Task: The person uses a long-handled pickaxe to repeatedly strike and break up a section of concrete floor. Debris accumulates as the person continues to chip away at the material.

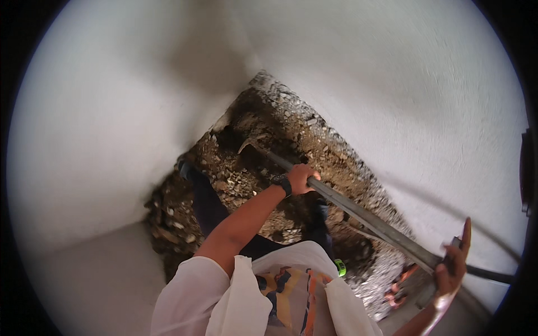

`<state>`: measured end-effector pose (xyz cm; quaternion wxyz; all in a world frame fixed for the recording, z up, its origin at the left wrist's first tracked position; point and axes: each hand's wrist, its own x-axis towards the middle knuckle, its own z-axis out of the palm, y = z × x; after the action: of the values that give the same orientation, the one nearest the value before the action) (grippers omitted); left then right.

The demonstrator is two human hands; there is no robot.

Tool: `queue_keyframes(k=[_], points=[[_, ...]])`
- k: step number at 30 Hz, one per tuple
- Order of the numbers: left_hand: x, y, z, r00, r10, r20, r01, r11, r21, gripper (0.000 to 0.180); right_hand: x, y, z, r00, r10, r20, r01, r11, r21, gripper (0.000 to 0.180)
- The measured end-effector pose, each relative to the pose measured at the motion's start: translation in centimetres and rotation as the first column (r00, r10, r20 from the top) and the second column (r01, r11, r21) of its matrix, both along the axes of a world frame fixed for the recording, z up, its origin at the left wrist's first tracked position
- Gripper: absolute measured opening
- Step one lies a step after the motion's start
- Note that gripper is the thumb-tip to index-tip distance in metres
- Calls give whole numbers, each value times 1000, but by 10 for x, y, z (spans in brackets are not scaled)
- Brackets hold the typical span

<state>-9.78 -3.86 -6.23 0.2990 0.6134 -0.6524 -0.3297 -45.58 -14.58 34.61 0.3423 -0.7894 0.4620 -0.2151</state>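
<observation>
A long grey digging tool [370, 219] with a curved, pick-like head [251, 144] slants across the view. Its head rests low against the soil between my feet. My left hand [302, 178], with a black watch at its wrist, is closed around the shaft. At the tool's near end, on the right, my right hand [455, 267] lies against a grey crosspiece [427, 295], one finger stretched straight up and the others apart. How far its fingers wrap the end is partly hidden.
White walls [89, 129] meet at a corner ahead, enclosing broken soil and stones [241, 182]. My dark-trousered leg [204, 196] stands by the left wall. A black cable-like strip [493, 275] runs right from the tool's end. Orange items [397, 291] lie at lower right.
</observation>
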Motion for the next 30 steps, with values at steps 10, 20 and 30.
queue_keyframes(k=[10,20,30], points=[[-50,24,-140,828,-454,331,245,822,515,27,-115,114,-246,474,-843,-253,586,87,806,48],[-25,13,-240,796,-450,404,148,793,591,28,-122,89,-442,420,-751,-509,810,56,584,40],[-3,2,-317,791,-424,441,61,772,633,23,-122,71,-561,508,-756,-413,731,124,671,32]])
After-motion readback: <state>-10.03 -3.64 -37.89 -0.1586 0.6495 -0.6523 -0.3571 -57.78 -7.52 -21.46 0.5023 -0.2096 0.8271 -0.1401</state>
